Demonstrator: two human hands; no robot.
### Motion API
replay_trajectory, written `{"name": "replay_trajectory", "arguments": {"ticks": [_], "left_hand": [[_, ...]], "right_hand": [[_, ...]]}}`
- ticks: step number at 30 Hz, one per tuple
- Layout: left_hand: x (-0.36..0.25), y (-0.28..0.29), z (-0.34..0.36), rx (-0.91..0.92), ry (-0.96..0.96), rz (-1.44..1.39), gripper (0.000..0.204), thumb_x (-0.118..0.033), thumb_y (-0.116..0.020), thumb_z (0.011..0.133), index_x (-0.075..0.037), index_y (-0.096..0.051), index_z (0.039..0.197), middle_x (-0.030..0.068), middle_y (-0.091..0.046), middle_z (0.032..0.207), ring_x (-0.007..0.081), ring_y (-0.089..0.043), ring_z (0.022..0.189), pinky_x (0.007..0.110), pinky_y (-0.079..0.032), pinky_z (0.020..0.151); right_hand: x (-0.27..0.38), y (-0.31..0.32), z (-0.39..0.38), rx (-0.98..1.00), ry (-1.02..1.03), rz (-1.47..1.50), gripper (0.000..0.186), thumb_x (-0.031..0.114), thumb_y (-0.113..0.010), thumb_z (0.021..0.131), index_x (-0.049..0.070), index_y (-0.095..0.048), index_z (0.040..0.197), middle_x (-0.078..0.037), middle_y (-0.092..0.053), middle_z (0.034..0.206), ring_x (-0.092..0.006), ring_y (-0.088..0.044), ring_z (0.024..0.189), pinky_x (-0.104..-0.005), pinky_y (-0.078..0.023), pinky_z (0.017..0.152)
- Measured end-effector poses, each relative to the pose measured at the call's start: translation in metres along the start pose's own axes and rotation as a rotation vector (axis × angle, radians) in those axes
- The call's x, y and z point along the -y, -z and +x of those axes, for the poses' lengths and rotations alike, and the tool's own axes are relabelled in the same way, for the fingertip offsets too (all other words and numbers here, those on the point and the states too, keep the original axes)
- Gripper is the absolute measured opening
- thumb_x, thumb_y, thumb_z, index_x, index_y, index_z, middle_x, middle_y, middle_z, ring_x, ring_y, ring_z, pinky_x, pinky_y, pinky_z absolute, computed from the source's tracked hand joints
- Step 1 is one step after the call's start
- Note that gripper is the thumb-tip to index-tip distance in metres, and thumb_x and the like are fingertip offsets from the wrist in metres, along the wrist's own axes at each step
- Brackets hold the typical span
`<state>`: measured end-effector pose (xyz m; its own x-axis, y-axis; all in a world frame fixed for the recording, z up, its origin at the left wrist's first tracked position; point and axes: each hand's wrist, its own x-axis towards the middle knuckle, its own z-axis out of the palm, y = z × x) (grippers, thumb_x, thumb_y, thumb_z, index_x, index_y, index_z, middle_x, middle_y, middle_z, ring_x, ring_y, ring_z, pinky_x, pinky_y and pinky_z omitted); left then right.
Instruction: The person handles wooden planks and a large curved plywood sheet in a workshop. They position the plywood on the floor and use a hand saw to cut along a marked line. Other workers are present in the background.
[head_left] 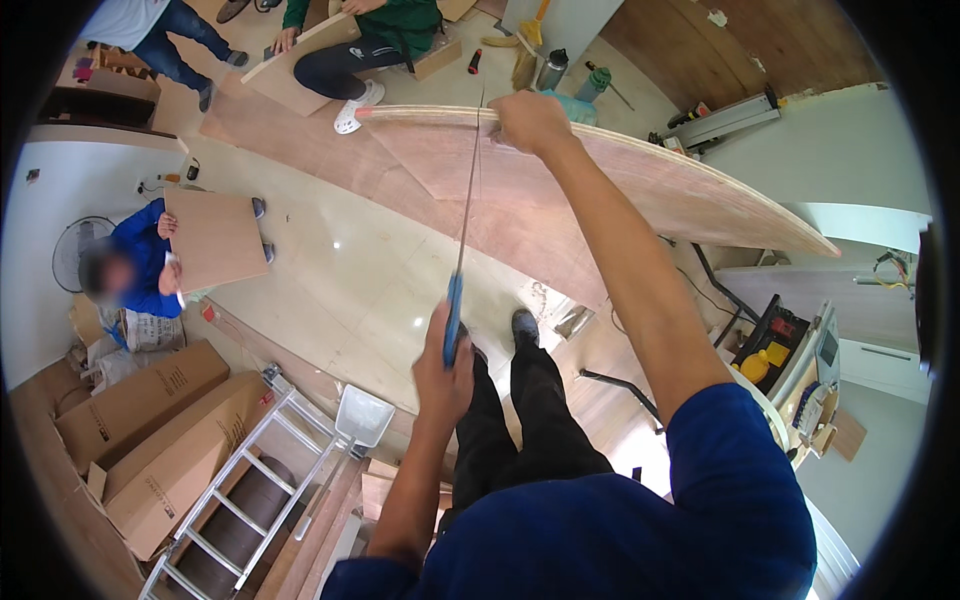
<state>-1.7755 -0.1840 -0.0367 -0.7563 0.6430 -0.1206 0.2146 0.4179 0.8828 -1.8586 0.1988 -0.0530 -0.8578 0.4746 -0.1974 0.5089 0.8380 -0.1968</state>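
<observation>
My left hand is closed round the blue handle of a hand saw. The saw's thin blade runs up and away from me, and its far part lies against the near edge of a plywood board. My right hand grips the board's top edge just right of the blade, with its fingers folded over it. The board is raised above the floor and tilted, its layered edge facing up. Whether the blade sits in a cut or only touches the edge cannot be made out.
A person in blue at left holds a brown panel. Someone in green sits ahead with a board. Long cartons, an aluminium ladder and a dustpan lie lower left. A tool box stands right.
</observation>
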Motion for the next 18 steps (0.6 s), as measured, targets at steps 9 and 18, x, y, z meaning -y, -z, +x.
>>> {"name": "replay_trajectory", "arguments": {"ticks": [9,18], "left_hand": [[0.004,-0.063,0.169,0.048,-0.038,-0.095,0.059,-0.007,-0.061,0.101,-0.012,-0.042,0.157,0.0222,-0.063,0.141,0.0245,-0.067,0.101,0.030,-0.052,0.089],[-0.030,0.012,-0.004,0.030,-0.034,0.027,0.061,-0.003,-0.060,0.098,-0.003,-0.040,0.156,0.0262,-0.061,0.143,0.0354,-0.071,0.113,0.040,-0.056,0.092]], "right_hand": [[0.001,-0.002,-0.001,-0.061,-0.003,0.008,0.030,0.029,-0.082,0.081,0.013,-0.075,0.105,-0.014,-0.076,0.101,-0.0350,-0.071,0.102,-0.0495,-0.056,0.085],[-0.002,-0.005,-0.002,-0.014,0.008,0.002,0.029,0.029,-0.081,0.081,0.013,-0.075,0.105,-0.014,-0.076,0.103,-0.0357,-0.071,0.104,-0.0499,-0.056,0.085]]}}
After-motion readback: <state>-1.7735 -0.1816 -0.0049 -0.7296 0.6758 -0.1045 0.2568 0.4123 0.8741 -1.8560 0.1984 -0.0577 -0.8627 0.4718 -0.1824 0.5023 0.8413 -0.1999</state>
